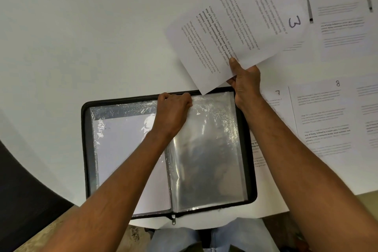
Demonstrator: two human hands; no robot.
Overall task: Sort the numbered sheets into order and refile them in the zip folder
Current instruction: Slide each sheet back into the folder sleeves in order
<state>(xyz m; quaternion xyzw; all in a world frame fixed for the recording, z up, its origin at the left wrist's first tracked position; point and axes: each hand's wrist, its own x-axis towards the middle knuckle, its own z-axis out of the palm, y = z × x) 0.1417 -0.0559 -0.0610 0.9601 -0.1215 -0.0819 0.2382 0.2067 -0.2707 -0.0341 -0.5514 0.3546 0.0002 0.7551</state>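
Observation:
A black zip folder (86,149) lies open on the white table near me, showing clear plastic sleeves. Its left sleeve (122,149) holds a white sheet. The right sleeve (208,149) looks empty. My left hand (173,110) pinches the top edge of the right sleeve near the folder's spine. Above the folder's top right corner, my right hand (244,80) grips the sheet marked 3 (241,24) by its lower edge and holds it tilted in the air. Sheets marked 5 (339,14), 7 (276,100) and 8 (323,118) lie on the table to the right.
Two pens (308,4) lie between the sheets at the back right. More printed sheets run past the right edge of view. A sheet sticks out from under the folder's right side (258,155). The folder's zip pull (173,220) hangs at the table's near edge.

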